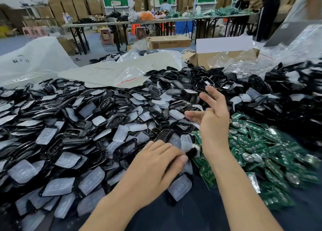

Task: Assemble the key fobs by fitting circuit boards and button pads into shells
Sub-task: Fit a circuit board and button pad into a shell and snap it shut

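L hand (156,164) sits just left of the green circuit board pile (264,152), fingers curled round a dark shell (192,152); shell blurred. R hand (215,121) raised over the pile's left edge, fingers spread wide, holding nothing. Loose shells + clear button pads (179,189) heaped left of the boards.

Step, prob: shell in hand, board not yet picked. Next: R hand drops to the boards, pinches one free of the tangle, turns it to suit the shell.

Writing: hand-scrawled marks on plastic bag (20,60), far left of and beyond the boards, illegible. Print on carton (169,42) beyond them too small to read.
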Demonstrator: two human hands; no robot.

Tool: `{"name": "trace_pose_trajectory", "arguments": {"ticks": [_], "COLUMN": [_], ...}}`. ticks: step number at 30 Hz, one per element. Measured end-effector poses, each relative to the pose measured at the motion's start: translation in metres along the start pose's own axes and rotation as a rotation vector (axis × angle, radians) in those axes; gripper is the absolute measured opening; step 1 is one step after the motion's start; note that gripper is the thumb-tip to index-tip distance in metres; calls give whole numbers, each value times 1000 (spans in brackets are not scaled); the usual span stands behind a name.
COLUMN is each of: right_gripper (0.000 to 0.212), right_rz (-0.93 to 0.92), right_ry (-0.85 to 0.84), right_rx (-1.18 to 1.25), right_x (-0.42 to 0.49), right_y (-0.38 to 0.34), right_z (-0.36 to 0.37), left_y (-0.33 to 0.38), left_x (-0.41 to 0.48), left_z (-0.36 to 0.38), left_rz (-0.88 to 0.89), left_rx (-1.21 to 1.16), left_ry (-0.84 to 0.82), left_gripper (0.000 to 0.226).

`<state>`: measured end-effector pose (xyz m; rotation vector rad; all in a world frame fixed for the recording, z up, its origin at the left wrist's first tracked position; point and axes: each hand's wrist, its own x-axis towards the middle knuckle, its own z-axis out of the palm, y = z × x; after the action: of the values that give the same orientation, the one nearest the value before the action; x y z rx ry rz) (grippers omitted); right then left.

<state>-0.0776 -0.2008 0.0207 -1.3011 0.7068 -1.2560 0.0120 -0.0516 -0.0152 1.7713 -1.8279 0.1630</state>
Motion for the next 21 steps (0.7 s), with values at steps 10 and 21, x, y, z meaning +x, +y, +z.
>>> {"name": "trace_pose_trajectory", "arguments": {"ticks": [10, 21], "right_gripper": [52, 31], "right_rz": [-265, 237], "right_ry": [-411, 93], "right_rx": [-409, 442], "right_x": [-28, 15], "right_y": [14, 1], "right_z": [29, -12], "left_y": [-5, -48], "left_x": [-21, 116], "left_z": [-16, 2], "left_rz": [-134, -360], "left_rx": [28, -80], "left_ry": [98, -20], "left_gripper": [30, 29]}}
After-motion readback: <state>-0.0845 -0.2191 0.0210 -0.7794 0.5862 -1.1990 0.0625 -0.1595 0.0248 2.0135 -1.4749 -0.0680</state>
